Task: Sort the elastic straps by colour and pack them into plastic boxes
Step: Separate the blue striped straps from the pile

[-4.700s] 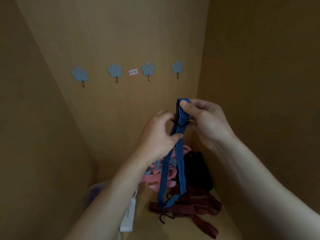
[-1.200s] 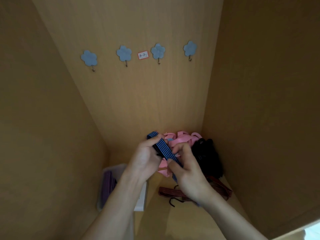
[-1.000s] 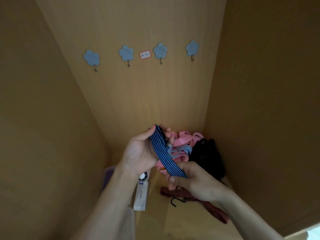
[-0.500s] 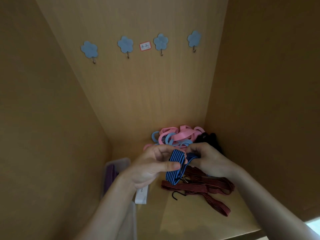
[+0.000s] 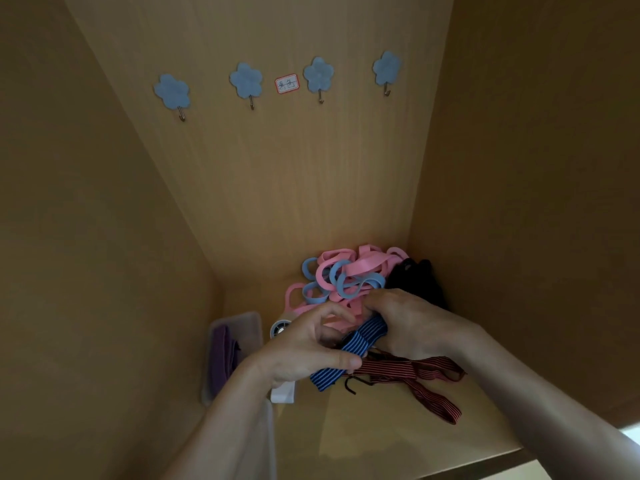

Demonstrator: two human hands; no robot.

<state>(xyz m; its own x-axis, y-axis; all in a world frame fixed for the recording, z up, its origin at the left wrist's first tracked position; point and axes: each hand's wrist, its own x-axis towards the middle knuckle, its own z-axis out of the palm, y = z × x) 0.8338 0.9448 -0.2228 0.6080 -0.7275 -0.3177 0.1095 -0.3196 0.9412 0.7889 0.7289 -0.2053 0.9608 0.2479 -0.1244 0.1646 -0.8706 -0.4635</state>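
Note:
A folded blue striped elastic strap [image 5: 349, 351] is held low over the shelf floor between both hands. My left hand [image 5: 304, 351] grips its lower end with the thumb across it. My right hand [image 5: 412, 323] curls round its upper end. Beneath them lies a dark red striped strap [image 5: 422, 379] with a black hook. Behind the hands sits a heap of pink and light blue bands [image 5: 343, 275], and a black strap bundle [image 5: 415, 277] fills the back right corner. A clear plastic box [image 5: 242, 323] at the left holds a purple strap [image 5: 223, 355].
I look into a wooden cupboard compartment with walls close on three sides. Several blue flower hooks [image 5: 246, 83] and a small label [image 5: 286, 84] are on the back wall. A white device [image 5: 282, 391] lies under my left wrist. The shelf's front edge [image 5: 485, 460] runs at lower right.
Over the last seconds the blue strap went from hanging at full length to a short folded bundle. Both hands have lowered it toward the shelf floor and still hold it.

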